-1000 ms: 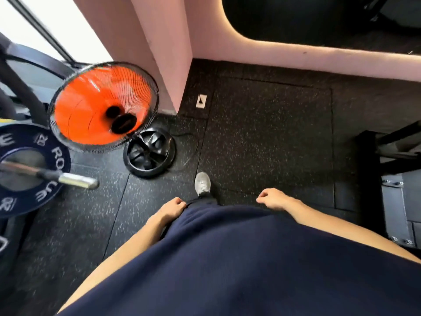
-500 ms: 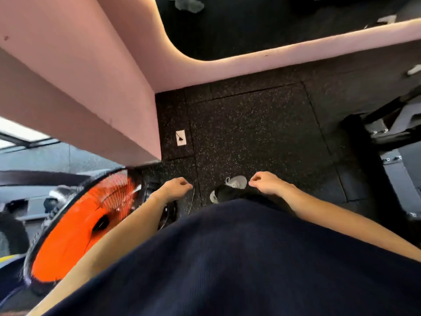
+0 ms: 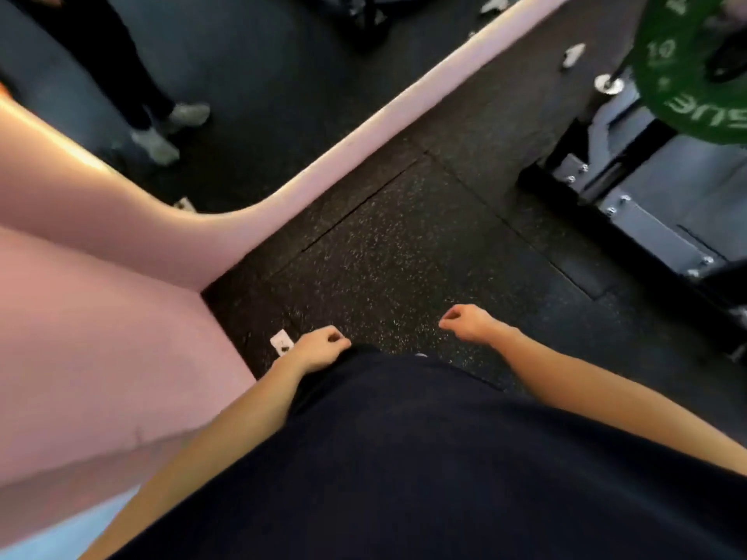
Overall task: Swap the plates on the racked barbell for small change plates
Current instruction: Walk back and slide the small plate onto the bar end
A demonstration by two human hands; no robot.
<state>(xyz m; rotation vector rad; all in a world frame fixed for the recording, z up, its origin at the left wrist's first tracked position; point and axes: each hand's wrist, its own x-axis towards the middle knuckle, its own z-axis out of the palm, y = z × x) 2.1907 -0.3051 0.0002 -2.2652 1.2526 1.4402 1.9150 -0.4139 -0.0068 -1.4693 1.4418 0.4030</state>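
Black speckled rubber floor (image 3: 404, 252); small white tag (image 3: 281, 342) lies on it.

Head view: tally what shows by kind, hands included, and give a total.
Green weight plate: 1
Bare hands: 2, left hand and right hand, both loosely curled and empty
Pale shoes in the mirror: 2, and
White floor tag: 1
Total: 6

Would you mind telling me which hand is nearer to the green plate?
Right. The right hand hangs below and left of the green plate; the left hand hangs farther left, by the pink wall.
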